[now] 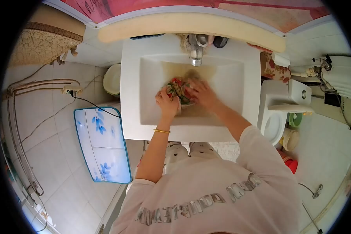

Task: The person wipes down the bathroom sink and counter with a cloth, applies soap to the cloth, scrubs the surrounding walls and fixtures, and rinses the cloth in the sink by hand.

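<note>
A small round item with a red, green and dark pattern [178, 89], perhaps a bowl or a cloth, is in the white sink [152, 70]. My left hand [167, 103] is closed on its left edge. Over its right side lies my right hand [201, 93], with its fingers spread. Brownish water stands in the basin around both hands. The metal faucet [196, 50] is above and behind the patterned item.
Right of the sink stands a white toilet [274, 126], with a floral box [273, 68] behind it. A blue-edged panel with blue flowers [104, 145] and a pale basin [112, 80] are on the left. A cream ledge [163, 24] runs behind the faucet.
</note>
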